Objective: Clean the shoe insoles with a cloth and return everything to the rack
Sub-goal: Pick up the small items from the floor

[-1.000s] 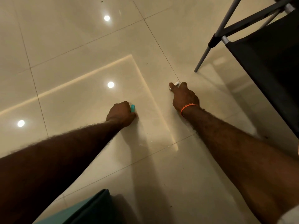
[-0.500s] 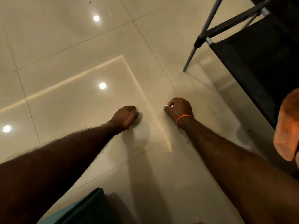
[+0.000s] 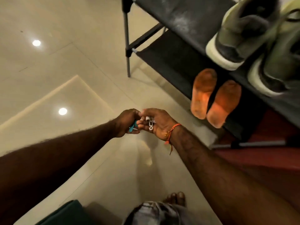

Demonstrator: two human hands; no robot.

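**Insoles on the lower rack shelf while two small items are held above the floor**

Insoles, two in number and orange, are seen lying side by side on the lower black shelf of the shoe rack (image 3: 170, 59), the left insole (image 3: 203, 93) and the right insole (image 3: 223, 103) just touching along their inner edges, with their near ends overhanging the shelf front.

Starting at the fingers: the fingertips of both hands are brought together above the tiled floor (image 3: 48, 78). The left hand (image 3: 128, 123) is curled closed around a small teal item (image 3: 133, 125), of which only a sliver is shown. The right hand (image 3: 155, 123) is turned palm up, its fingers bent inward and pinching a small white item (image 3: 150, 123); what either item is cannot be told. The hands appear to be held close so that one piece can be passed or fitted to the other.

An orange thread bracelet (image 3: 174, 129) is worn on the right wrist. On the upper shelf, two olive-green sneakers (image 3: 240, 31) with pale soles are stored, probably the pair the insoles belong to. No cloth can be identified. Bare toes (image 3: 176, 198) are visible at the bottom edge.
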